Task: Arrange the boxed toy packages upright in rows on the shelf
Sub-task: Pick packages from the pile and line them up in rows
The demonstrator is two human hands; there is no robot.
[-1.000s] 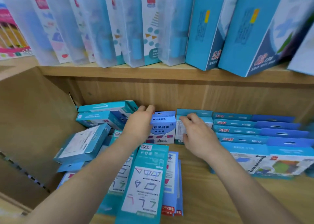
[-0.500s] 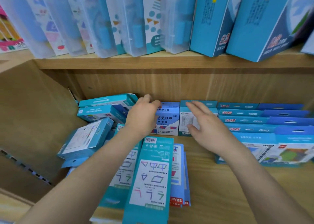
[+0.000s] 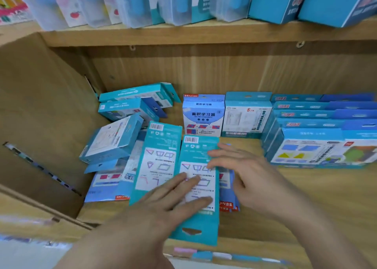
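1. Both our hands lie spread and flat, gripping nothing: the left hand [image 3: 175, 197] rests its fingers on the printed face of a long teal package [image 3: 199, 189], and the right hand [image 3: 242, 172] lays its fingertips on the same package's upper right part.
2. That package lies flat on the wooden shelf [image 3: 295, 197], barcode end away from us, on top of a blue flat pack [image 3: 228, 191] whose edge shows under the right hand.
3. Just left of our left hand a second teal package [image 3: 159, 156] lies flat, touching the first.
4. Further left, several teal boxes [image 3: 114, 138] sit tumbled and tilted.
5. Beyond our fingertips two boxes stand upright at the back: a blue-and-white box [image 3: 203, 115] and a white box [image 3: 245, 116] beside it.
6. To the right of our right hand, rows of blue boxes [image 3: 318, 138] stand upright together.
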